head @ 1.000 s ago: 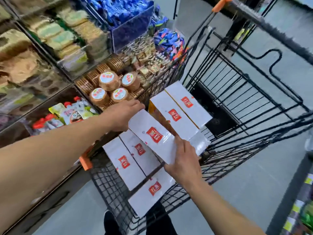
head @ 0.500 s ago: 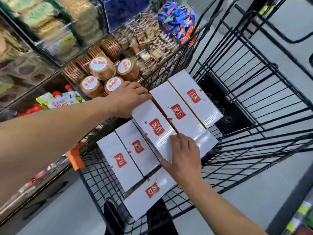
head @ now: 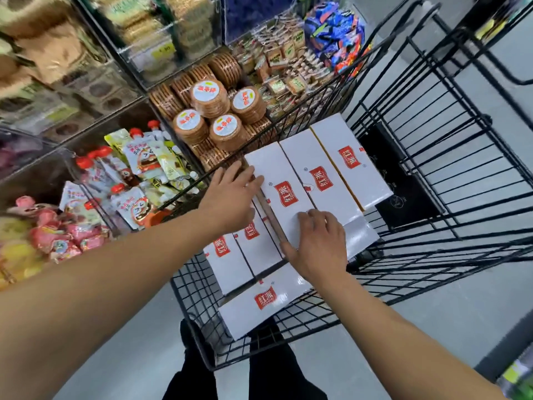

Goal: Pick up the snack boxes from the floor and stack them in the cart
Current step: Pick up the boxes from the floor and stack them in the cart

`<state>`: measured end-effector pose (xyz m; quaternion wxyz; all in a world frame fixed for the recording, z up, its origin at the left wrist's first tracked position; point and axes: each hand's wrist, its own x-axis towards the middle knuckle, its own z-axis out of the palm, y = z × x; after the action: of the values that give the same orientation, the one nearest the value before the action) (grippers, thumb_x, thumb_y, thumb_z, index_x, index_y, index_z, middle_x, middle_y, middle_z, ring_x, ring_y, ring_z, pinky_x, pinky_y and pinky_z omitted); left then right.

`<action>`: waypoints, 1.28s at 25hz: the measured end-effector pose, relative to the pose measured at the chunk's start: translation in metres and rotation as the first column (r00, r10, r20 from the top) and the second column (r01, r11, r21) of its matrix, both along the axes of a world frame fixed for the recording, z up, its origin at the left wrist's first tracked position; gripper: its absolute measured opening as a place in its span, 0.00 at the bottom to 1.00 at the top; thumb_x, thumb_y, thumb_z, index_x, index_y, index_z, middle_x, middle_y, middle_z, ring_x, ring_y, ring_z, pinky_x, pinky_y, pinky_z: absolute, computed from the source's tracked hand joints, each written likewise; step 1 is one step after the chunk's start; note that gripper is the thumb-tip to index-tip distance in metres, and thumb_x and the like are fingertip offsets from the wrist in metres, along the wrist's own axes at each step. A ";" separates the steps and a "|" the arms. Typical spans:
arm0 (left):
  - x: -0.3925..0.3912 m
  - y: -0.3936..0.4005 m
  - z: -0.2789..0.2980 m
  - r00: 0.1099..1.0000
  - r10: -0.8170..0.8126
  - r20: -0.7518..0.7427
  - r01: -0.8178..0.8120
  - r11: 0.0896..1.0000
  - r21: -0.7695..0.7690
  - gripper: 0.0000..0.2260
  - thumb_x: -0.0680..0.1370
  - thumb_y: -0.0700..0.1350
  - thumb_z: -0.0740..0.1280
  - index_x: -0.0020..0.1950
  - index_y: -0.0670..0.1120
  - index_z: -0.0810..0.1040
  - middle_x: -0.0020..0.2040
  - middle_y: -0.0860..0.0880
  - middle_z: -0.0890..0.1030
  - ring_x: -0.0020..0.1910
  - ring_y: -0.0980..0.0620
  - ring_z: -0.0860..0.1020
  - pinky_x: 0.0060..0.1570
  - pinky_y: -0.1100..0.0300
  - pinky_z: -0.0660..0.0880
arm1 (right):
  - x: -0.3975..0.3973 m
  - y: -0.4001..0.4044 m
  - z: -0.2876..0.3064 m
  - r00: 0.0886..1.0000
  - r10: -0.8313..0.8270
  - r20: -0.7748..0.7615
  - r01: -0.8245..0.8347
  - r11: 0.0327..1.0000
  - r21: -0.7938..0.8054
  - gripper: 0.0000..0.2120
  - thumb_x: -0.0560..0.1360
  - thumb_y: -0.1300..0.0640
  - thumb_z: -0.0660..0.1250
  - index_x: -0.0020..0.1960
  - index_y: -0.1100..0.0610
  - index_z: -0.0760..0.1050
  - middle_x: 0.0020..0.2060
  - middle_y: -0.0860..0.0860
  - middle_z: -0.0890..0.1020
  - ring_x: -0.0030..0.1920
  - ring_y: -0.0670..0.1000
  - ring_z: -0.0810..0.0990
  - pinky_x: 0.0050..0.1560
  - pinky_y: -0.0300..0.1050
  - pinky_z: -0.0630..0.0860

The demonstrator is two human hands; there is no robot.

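Several white snack boxes with red labels lie stacked inside the black wire cart (head: 432, 174). On the upper layer three boxes lie side by side; the leftmost one (head: 281, 186) is between my hands. My left hand (head: 230, 194) touches its left edge with straight fingers. My right hand (head: 317, 243) rests flat on its near end, thumb against the left side. Lower boxes (head: 230, 264) show under my left wrist, and one more box (head: 265, 298) lies crosswise at the cart's near end.
Store shelves (head: 109, 111) stand close on the cart's left, with round biscuit packs (head: 213, 111), spout pouches (head: 138, 168) and blue wrapped sweets (head: 334, 33). Grey floor (head: 432, 327) runs on the right. My dark-trousered legs (head: 259, 370) stand at the cart's near end.
The box held tilted above the stack has been lowered flat beside the other two. My left hand slid from its far corner to its left edge; my right hand now lies flat on it.
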<state>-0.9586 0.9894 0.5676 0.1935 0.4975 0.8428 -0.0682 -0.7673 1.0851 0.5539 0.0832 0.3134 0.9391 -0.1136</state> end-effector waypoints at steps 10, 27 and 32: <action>0.036 -0.194 0.053 0.898 0.438 0.033 -0.439 0.890 0.125 0.33 0.77 0.60 0.59 0.78 0.49 0.54 0.79 0.46 0.56 0.77 0.42 0.54 0.73 0.43 0.57 | -0.058 -0.127 0.056 0.886 0.463 -0.039 -0.465 0.883 -0.065 0.32 0.75 0.39 0.59 0.74 0.53 0.62 0.75 0.55 0.64 0.76 0.60 0.56 0.75 0.58 0.54; 0.379 -0.756 0.128 -0.084 0.988 0.128 -0.918 -0.127 0.375 0.35 0.74 0.55 0.69 0.76 0.45 0.62 0.76 0.43 0.63 0.75 0.45 0.61 0.73 0.54 0.59 | 0.057 -0.673 0.145 0.028 0.994 -0.105 -0.998 0.033 0.050 0.35 0.70 0.40 0.65 0.72 0.54 0.65 0.72 0.54 0.67 0.72 0.57 0.63 0.72 0.54 0.62; 0.473 -0.838 0.134 -0.385 0.906 0.174 -0.808 -0.423 0.410 0.31 0.75 0.52 0.69 0.75 0.44 0.64 0.75 0.44 0.66 0.72 0.45 0.65 0.69 0.58 0.59 | 0.104 -0.797 0.146 -0.238 0.968 -0.081 -0.971 -0.237 0.021 0.33 0.71 0.40 0.66 0.70 0.56 0.68 0.67 0.53 0.71 0.69 0.56 0.67 0.70 0.49 0.64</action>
<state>-0.4860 0.1513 0.7014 -0.0464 -0.4059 0.8864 0.2177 -0.6634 0.2880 0.6999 0.1172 -0.5506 0.8256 -0.0388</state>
